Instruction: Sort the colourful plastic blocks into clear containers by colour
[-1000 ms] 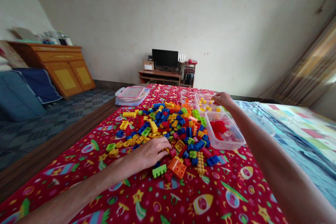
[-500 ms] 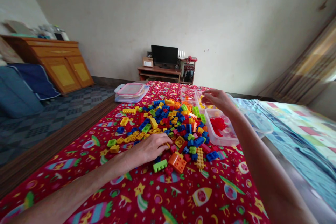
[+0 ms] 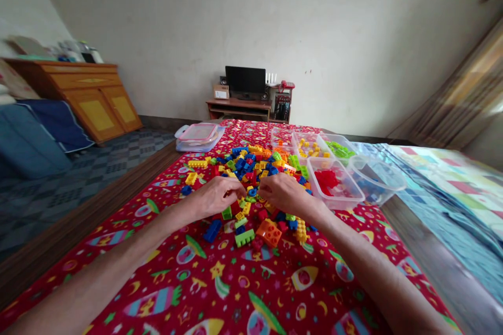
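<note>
Bed [image 3: 346, 293] with a red cover lies under everything. Far behind it stand a cabinet [image 3: 74, 99] and a desk [image 3: 238, 103] with a monitor [image 3: 245, 79]. On the cover, clear boxes [image 3: 334, 201] stand right of a big pile of plastic bricks [image 3: 251, 172]; some hold red, yellow, green or blue bricks. A lidded box [image 3: 198, 137] sits beyond the pile's left side. Left hand [image 3: 216, 196] and right hand [image 3: 285, 193] are near each other at the pile, fingers [image 3: 239, 186] curled down on bricks; I cannot tell if they grip any. An orange brick [image 3: 269, 233] lies just in front of them.
</note>
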Available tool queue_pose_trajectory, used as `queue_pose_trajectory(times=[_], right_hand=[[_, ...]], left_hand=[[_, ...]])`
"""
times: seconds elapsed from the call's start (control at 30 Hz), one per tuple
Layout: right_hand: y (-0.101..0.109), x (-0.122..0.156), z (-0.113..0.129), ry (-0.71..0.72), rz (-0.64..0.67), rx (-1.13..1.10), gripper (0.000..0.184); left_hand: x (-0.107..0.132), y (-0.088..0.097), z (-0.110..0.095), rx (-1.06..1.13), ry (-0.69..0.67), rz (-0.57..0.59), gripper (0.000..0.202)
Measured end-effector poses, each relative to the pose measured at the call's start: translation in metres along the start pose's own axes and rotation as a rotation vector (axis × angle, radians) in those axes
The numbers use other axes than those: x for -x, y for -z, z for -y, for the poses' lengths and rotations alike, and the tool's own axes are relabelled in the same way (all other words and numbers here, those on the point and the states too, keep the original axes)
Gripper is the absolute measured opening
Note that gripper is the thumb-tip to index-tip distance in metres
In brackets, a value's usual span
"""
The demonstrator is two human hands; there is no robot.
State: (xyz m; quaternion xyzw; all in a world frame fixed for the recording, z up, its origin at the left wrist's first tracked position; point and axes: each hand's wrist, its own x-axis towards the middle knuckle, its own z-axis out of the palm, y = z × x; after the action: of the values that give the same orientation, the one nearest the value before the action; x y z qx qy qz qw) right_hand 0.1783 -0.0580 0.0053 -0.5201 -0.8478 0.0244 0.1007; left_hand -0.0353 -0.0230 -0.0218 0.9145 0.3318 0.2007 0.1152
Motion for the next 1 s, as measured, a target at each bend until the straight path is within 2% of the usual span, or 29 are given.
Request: queue_pose_trajectory(times=[0.17, 0.27, 0.37, 0.5, 0.7, 0.8, 0.9, 1.0], right_hand=[[0.003, 0.001, -0.005, -0.038, 0.049, 0.097, 0.030], [0.001, 0.002, -0.008, -0.008, 0.148, 0.161, 0.028], [-0.010, 0.006, -0.006, 0.052, 0.179, 0.198, 0.024], [-0.030, 0.010, -0.002, 0.135, 0.112, 0.223, 0.026], [-0.037, 0.011, -0.004, 0.167, 0.112, 0.198, 0.025], [-0.037, 0.011, -0.008, 0.225, 0.060, 0.139, 0.021], [-0.036, 0.009, -0.014, 0.248, -0.078, 0.026, 0.021], [-0.031, 0.002, -0.018, 0.176, -0.156, -0.148, 0.021]], left_hand=[[-0.002, -0.006, 0.001, 0.032, 0.027, -0.057, 0.021], [-0.001, -0.010, 0.001, 0.005, -0.004, -0.010, 0.019], [0.002, -0.018, -0.001, -0.054, -0.018, 0.059, 0.019], [0.011, -0.031, -0.003, -0.128, -0.024, 0.140, 0.023], [0.015, -0.041, 0.001, -0.122, -0.094, 0.109, 0.022], [0.014, -0.046, 0.002, -0.114, -0.041, 0.124, 0.022], [0.013, -0.048, 0.003, -0.059, -0.001, 0.122, 0.033], [0.009, -0.044, 0.004, 0.040, 0.087, 0.062, 0.044]])
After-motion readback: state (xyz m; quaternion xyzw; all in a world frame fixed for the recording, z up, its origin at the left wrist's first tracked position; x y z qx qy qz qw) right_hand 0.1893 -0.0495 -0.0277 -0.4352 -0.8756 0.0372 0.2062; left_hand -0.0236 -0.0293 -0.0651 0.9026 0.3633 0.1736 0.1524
